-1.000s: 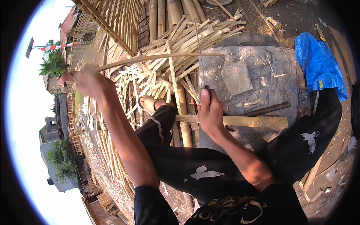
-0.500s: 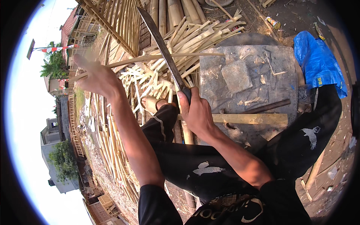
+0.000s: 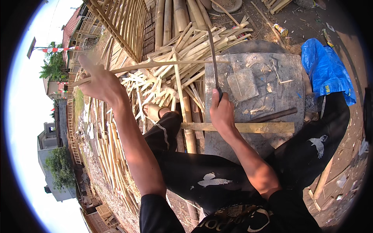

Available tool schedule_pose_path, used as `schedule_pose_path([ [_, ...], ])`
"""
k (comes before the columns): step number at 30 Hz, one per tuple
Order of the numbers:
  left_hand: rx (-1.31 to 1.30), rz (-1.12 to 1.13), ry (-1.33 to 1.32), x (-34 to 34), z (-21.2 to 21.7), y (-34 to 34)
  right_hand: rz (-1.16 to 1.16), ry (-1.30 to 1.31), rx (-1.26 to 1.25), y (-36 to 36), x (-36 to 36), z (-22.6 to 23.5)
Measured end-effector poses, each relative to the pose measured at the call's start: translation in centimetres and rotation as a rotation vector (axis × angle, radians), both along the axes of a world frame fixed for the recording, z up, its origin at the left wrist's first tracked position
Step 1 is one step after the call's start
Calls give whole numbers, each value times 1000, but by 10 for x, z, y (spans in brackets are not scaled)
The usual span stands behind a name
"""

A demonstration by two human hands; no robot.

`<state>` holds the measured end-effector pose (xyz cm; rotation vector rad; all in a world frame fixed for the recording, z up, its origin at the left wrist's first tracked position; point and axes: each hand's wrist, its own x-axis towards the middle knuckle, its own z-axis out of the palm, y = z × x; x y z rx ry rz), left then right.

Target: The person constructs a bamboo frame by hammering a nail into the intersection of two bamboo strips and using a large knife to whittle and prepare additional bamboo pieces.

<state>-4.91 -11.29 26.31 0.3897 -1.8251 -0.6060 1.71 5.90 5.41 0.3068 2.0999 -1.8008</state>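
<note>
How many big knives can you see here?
1: a long knife, held in the person's right hand, its blade pointing away from the body. Any others under the pile of bamboo strips would be hidden.

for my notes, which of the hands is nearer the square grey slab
Right. In view, the right hand is just lower left of the slab; the left hand is much farther left.

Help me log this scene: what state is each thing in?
Left hand, closed around the bamboo strip
Right hand, closed on the knife
Knife, blade bare
Bamboo strip, held near one end
Worktop, littered with shavings
Flat bamboo piece, lying across the worktop
Blue sheet, crumpled
Split bamboo pile, loosely heaped
</note>
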Motion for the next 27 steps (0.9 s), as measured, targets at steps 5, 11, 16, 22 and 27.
schedule_pose_path([
  [5,239,-179,225,-9,1,19,-44,128,-92,10,-5,17],
  [11,402,-673,264,6,15,9,355,313,39,34,-12,77],
  [16,444,-735,210,18,15,-18,342,176,30,29,-15,61],
  [22,545,-566,256,20,7,-12,335,207,268,17,-3,70],
  [27,621,-646,275,22,7,-10,396,198,152,31,-9,91],
])
